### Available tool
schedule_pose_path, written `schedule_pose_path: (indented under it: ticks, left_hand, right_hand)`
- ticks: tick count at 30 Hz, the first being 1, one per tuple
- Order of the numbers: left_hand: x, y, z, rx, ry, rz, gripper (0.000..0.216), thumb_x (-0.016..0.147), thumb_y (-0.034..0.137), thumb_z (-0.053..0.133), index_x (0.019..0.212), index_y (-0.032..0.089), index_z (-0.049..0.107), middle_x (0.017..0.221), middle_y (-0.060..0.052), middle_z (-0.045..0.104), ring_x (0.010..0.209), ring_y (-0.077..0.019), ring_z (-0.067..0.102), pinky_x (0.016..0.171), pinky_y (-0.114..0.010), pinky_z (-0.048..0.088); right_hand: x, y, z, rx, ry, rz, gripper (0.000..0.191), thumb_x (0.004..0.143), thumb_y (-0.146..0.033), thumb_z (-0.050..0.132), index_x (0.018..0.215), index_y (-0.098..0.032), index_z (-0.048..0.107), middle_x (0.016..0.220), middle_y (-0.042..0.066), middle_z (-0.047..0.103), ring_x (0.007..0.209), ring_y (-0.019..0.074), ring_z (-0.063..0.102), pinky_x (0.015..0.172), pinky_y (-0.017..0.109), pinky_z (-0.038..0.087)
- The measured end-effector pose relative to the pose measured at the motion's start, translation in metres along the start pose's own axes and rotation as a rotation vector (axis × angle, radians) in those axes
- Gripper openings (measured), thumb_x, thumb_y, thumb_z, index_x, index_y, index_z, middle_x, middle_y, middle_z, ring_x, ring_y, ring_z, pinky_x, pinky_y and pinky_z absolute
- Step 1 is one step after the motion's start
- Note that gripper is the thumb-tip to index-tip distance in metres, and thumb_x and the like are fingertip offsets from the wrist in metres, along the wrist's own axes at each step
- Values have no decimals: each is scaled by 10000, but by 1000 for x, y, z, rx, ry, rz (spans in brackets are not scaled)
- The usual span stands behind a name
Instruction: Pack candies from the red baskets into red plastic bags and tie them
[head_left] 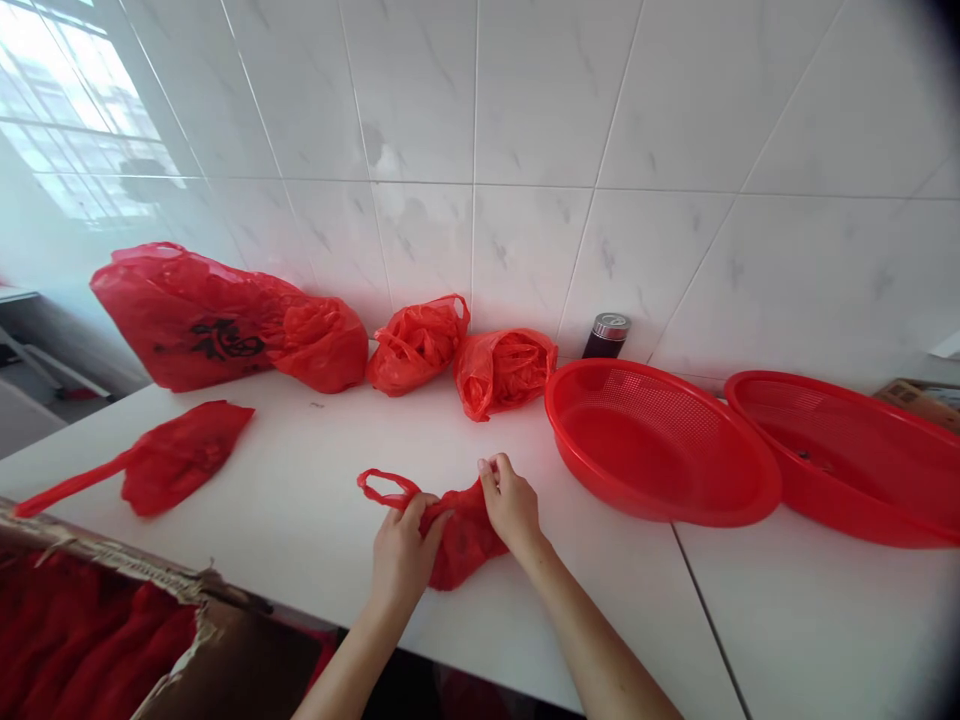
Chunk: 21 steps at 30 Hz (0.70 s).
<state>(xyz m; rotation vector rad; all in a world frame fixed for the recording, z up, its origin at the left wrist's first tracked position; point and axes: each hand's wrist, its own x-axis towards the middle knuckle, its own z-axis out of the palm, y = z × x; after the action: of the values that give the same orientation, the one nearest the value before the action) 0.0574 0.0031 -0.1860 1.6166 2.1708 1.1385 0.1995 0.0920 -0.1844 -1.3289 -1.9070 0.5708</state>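
Left hand (405, 550) of mine pinches the top of a small red plastic bag (459, 555) over the white counter (300, 490), lower centre of the frame; my right hand (511, 505) pinches its right edge. Red colander (660, 450) sits centre right.

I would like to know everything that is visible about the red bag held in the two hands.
The red bag looks thin, soft and slightly see-through, perhaps light plastic, with darker patches that may be contents or folds. Its body is creased and rounded below. A looped handle sticks out to the left. The left hand holds its gathered upper left part; the right hand holds its upper right edge. It is over the white table; whether it rests there is unclear.
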Motion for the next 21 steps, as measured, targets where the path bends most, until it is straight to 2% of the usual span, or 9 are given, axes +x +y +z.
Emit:
schedule_pose_path:
  ticks: [3, 6, 11, 17, 21]
  left_hand:
    - [3, 4, 9, 20, 9, 14, 272, 884, 417, 451, 999, 209, 583, 975, -104, 654, 922, -284, 606, 746, -388, 467]
    - [5, 6, 14, 25, -50, 36, 272, 920, 412, 385, 1031, 224, 547, 912, -75, 676, 851, -268, 635, 699, -368, 469]
    - [14, 3, 16, 25, -160, 46, 267, 907, 459, 420, 1011, 242, 538, 890, -42, 711, 778, -238, 668, 669, -329, 460]
    - [36, -4, 14, 59, -264, 23, 278, 865, 462, 487, 955, 222, 594, 843, -57, 723, 733, -230, 666, 624, -301, 436]
    - [41, -7, 16, 88, -254, 8, 306, 860, 466, 499, 997, 220, 617, 890, -71, 731, 774, -248, 672, 632, -310, 438]
  right_hand:
    - [-2, 0, -1, 187, -45, 25, 200, 919, -431, 419, 867, -248, 478, 635, -45, 599, 565, 158, 579, 544, 228, 362]
    - [0, 1, -1, 287, -3, -11, 139, 914, -360, 421, 944, -247, 496, 733, -25, 628, 627, 160, 594, 595, 242, 406]
    - [7, 10, 3, 144, 81, -9, 222, 952, -299, 335, 1019, -251, 540, 875, 14, 672, 753, 182, 631, 671, 266, 418]
    - [22, 28, 21, 60, 33, 27, 183, 907, -246, 432, 1000, -278, 587, 789, -1, 684, 677, 185, 626, 606, 254, 375]
    - [29, 31, 28, 62, 30, 19, 173, 899, -249, 453, 975, -272, 607, 797, 3, 694, 679, 182, 631, 609, 253, 383]
